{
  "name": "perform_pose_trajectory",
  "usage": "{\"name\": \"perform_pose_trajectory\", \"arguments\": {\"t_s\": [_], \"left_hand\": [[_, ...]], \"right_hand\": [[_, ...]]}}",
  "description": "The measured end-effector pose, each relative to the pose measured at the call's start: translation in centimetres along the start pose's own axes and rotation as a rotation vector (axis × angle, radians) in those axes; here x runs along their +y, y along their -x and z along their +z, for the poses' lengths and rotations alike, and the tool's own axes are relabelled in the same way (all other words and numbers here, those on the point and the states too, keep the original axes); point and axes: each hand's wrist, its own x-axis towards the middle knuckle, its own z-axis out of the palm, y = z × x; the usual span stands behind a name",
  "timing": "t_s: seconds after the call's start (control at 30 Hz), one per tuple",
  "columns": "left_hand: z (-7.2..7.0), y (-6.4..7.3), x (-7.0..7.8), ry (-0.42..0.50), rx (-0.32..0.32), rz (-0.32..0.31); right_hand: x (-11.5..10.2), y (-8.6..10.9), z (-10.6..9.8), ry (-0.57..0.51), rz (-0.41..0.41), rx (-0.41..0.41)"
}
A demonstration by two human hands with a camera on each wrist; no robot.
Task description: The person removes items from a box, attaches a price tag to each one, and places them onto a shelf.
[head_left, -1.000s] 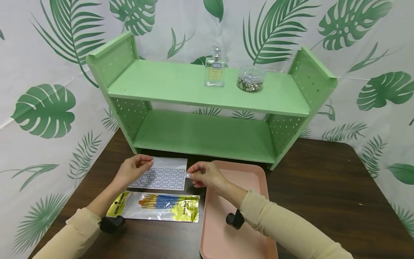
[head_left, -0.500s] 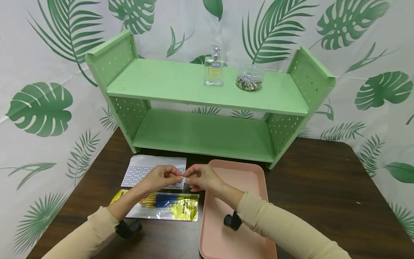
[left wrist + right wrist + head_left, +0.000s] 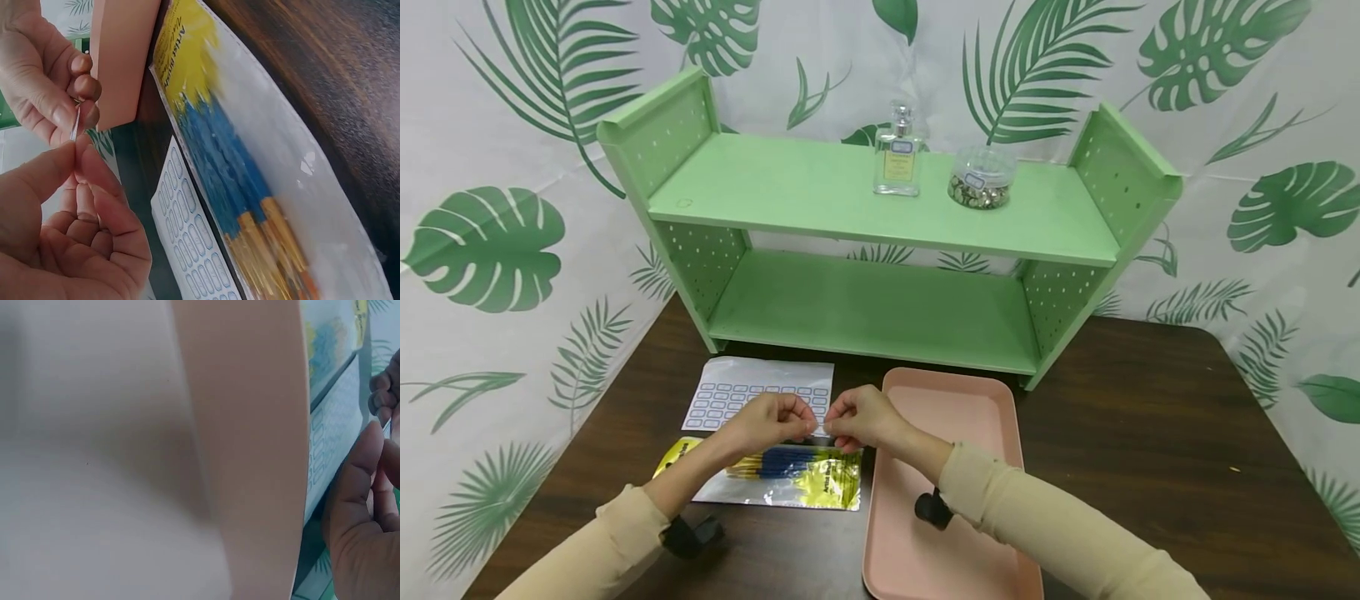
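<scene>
A small sticker label [image 3: 74, 127] is stretched edge-on between my two hands in the left wrist view. The thumb and forefinger of my left hand [image 3: 772, 418] pinch one end. My right hand [image 3: 867, 418] pinches the other end, its fingertips just across from the left ones. Below and behind the hands lies a white sheet of stickers [image 3: 718, 402] with rows of blue-framed labels, partly covered by the left hand. Nearer me, a clear and yellow pack of paintbrushes [image 3: 775, 487] with blue handles lies flat under the left wrist.
A pink tray [image 3: 951, 533] sits beneath the right forearm. Behind stands a green two-tier shelf [image 3: 880, 312]. On its top tier are a labelled glass perfume bottle [image 3: 897, 167] and a labelled clear round jar [image 3: 982, 179] with small metallic pieces. The dark table [image 3: 1150, 433] extends to the right.
My left hand has left the sticker sheet and moved right to meet the right hand, taking hold of the label's other end. Both hands have since come slightly nearer me.
</scene>
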Motion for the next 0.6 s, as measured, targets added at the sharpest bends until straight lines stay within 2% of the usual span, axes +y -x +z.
{"name": "perform_pose_trajectory", "arguments": {"t_s": [0.27, 0.4, 0.6], "left_hand": [[-0.2, 0.5, -0.3, -0.034, -0.018, -0.001], [-0.1, 0.6, -0.7, -0.087, -0.042, -0.019], [0.0, 0.8, -1.0, -0.174, -0.051, -0.031]], "right_hand": [[-0.1, -0.3, 0.8, 0.189, 0.027, -0.007], [0.0, -0.4, 1.3, 0.238, 0.056, -0.029], [-0.1, -0.4, 1.9, 0.311, 0.038, -0.056]]}}
